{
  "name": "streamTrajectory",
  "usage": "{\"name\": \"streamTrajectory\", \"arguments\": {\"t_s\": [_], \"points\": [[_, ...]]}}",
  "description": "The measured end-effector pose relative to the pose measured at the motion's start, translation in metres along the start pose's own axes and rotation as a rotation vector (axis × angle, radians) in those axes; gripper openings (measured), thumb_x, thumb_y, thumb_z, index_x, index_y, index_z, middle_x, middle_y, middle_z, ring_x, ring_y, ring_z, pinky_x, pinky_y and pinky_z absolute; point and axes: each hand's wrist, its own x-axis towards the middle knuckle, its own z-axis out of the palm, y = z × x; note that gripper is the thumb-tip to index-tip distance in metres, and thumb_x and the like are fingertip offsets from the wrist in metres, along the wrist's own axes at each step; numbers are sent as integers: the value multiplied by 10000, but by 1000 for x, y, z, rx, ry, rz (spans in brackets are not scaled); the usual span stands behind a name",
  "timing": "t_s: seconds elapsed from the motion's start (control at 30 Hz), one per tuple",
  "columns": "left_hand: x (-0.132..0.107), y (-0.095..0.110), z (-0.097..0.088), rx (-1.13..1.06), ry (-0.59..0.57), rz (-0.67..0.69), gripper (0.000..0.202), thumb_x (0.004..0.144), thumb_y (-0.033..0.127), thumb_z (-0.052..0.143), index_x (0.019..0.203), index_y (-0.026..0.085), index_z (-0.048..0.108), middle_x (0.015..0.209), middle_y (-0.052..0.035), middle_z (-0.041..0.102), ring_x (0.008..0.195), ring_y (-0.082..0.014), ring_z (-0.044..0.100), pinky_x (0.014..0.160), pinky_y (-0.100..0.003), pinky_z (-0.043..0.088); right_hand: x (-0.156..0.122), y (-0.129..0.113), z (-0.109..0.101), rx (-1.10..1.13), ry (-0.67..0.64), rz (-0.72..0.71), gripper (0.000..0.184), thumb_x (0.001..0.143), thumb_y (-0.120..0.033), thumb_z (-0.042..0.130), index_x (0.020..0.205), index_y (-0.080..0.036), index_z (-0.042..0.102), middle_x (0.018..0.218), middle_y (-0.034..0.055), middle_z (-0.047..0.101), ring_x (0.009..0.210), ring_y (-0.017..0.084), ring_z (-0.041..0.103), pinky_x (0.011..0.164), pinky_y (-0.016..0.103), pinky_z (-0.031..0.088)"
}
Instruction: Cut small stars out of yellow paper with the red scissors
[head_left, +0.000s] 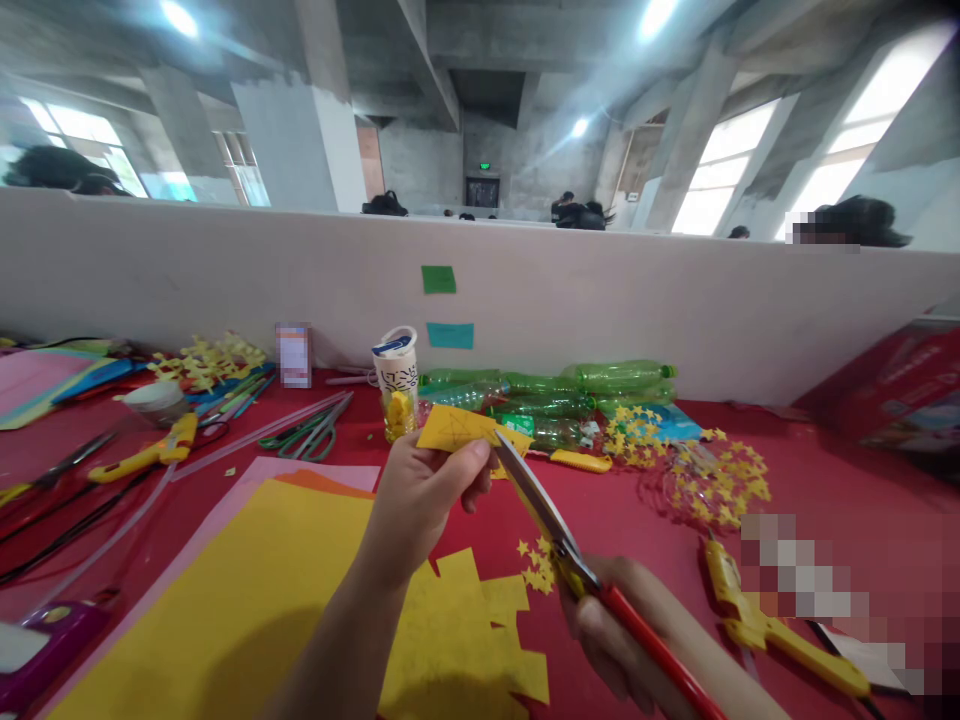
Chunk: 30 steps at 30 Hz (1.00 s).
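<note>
My left hand pinches a small yellow paper piece with a star outline drawn on it. In my right hand is a pair of scissors with red handles; the blade tips reach the right part of the paper. Whether the blades are cutting into it I cannot tell. Below my hands lies a yellow sheet with notched edges. Several small cut yellow stars are on the table between that sheet and the scissors.
Large yellow paper covers the left front. Glue guns lie left and right. Green plastic bottles, a cup and a yellow cutter sit behind my hands. Star strings lie right. A white partition bounds the back.
</note>
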Motion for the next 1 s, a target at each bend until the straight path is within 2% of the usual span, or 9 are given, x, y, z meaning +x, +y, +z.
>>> {"name": "streamTrajectory", "arguments": {"t_s": [0.17,0.33,0.4,0.63,0.8,1.0], "points": [[1,-1,-5,14,-40,3,206,817,235,564,630,154,597,556,1,550,507,-96,492,419,-195,389,2,4,0,-31,19,25,477,837,-650,399,657,-211,348,443,-67,436,343,41,329,335,183,179],[1,4,-2,20,11,-19,198,787,217,570,602,149,590,520,4,534,476,-90,479,401,-189,372,2,-2,-6,-87,-33,69,319,895,-401,452,659,-201,376,474,-60,481,367,44,376,363,178,225],[1,4,-2,22,23,-25,201,779,213,572,590,148,588,512,4,533,468,-90,479,399,-189,370,3,-2,-8,-120,-48,72,290,902,-348,453,665,-197,383,480,-60,485,372,47,382,374,182,233],[2,-3,-10,31,-49,-23,219,816,243,578,617,155,599,548,4,559,491,-87,501,419,-183,395,1,5,-8,-151,-27,87,342,901,-430,452,660,-199,379,464,-63,471,359,43,355,373,193,210],[3,-4,-11,22,-56,-20,216,824,242,576,627,158,604,551,7,561,490,-84,497,417,-179,390,3,6,-9,-141,-31,49,406,877,-523,463,647,-203,366,450,-62,460,361,47,346,369,194,206],[2,-1,-8,26,-55,-1,248,843,254,560,618,154,594,558,1,556,510,-96,507,436,-203,393,1,4,-10,-139,-27,27,427,871,-563,445,651,-205,369,466,-62,447,381,52,350,374,188,220]]}}
